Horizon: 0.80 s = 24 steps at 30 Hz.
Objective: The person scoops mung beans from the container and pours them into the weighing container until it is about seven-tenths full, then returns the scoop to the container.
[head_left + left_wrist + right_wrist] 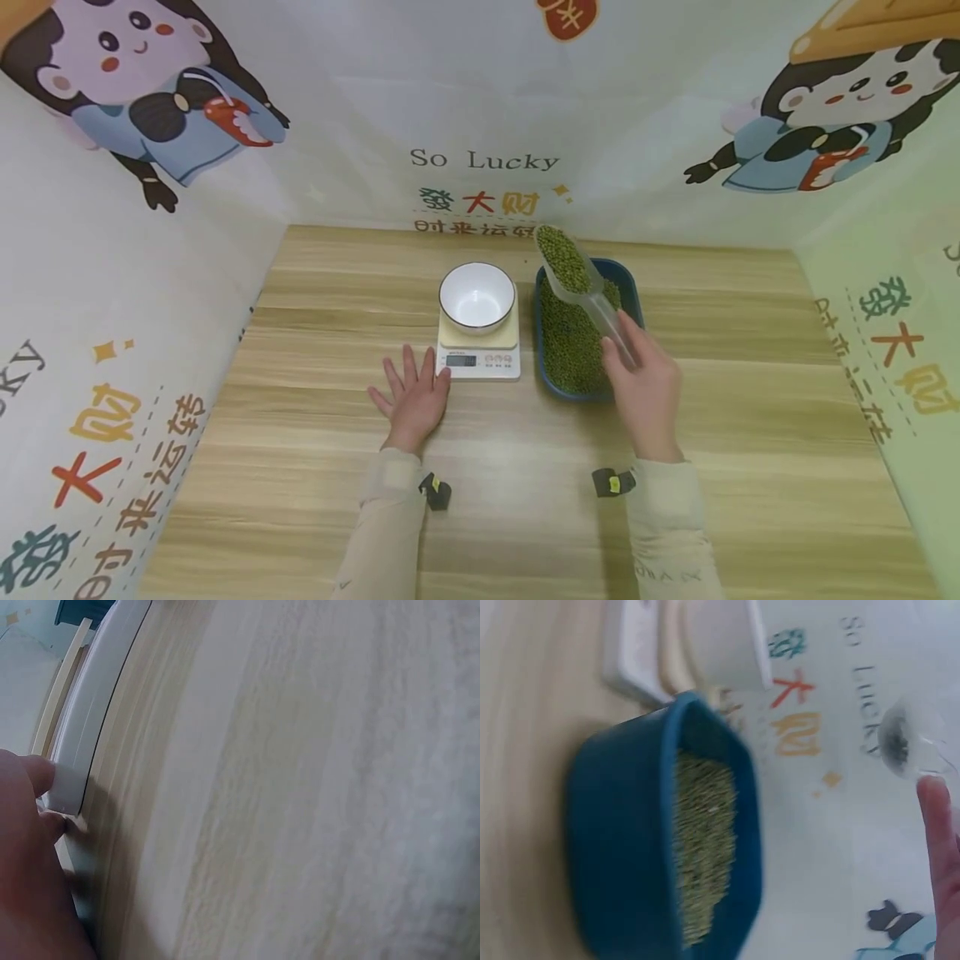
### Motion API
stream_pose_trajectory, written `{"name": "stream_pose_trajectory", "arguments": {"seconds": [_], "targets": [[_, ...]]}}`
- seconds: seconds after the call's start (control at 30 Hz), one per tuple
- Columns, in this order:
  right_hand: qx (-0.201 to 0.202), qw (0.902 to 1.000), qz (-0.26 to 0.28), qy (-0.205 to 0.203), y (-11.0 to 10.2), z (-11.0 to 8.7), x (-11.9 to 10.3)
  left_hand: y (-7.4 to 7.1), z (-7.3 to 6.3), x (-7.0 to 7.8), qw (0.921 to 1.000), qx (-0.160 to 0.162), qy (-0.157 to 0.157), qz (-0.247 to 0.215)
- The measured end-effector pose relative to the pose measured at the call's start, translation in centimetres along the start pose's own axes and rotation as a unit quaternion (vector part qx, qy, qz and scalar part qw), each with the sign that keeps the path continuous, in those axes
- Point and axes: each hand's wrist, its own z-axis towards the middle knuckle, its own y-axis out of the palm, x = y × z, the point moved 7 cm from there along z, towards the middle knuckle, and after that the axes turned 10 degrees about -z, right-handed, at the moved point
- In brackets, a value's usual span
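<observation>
My right hand (647, 385) grips the handle of a clear plastic scoop (600, 304), which is heaped with green mung beans (564, 257). The scoop is held above a blue bin (636, 292) of the same beans; in the right wrist view the bin (622, 832) stands well apart from it. Fingers spread, my left hand (415, 402) lies by the front left corner of a white kitchen scale (480, 368). Its thumb touches the scale's edge (97, 712) in the left wrist view. On the scale's platform sits a white bowl (477, 300) with a dark rim, no beans visible inside.
The wooden tabletop (300, 350) is enclosed by printed cloth walls (360, 108) at the back and both sides. The bin stands just right of the scale, with a narrow gap between them. A black strap (613, 482) is at the right wrist.
</observation>
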Motion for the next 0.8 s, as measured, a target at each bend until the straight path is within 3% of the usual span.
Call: {"name": "stream_pose_trajectory", "arguments": {"seconds": [0.27, 0.8], "targets": [[-0.01, 0.9993, 0.025, -0.026, -0.9, 0.7, -3.2, -0.1, 0.1, -0.2, 1.0, -0.001, -0.002, 0.003], [-0.085, 0.9953, 0.002, -0.045, 1.7, -0.6, -4.6, 0.1, -0.1, -0.5, 1.0, 0.006, 0.005, -0.003]]}}
